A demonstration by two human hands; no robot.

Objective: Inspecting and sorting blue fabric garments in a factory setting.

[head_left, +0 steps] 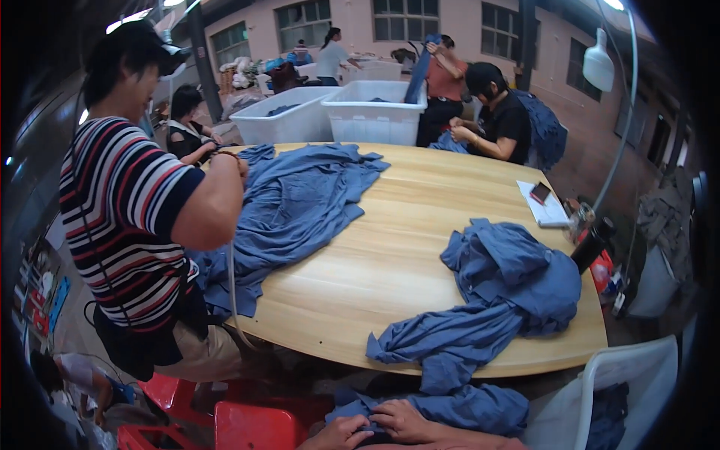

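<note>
At the lower edge my left hand (342,433) is closed, its fingers pinching a fold of a blue garment (472,407) that lies across my lap. Right beside it, my right hand (401,421) rests with curled fingers on the same cloth, gripping it close to the left fingertips. What lies between the fingertips is too small to make out. Part of the garment trails off to the right, below the table's edge. Just beyond it, a heap of blue garments (517,274) sits on the wooden table (360,277), one sleeve hanging over the near edge.
A white bin (592,390) with blue cloth stands at my right. Red stools (255,426) are at the left. More blue garments (307,195) cover the table's far left, where a person in stripes (135,202) stands. A black bottle (592,245) and phone (540,193) are at the right.
</note>
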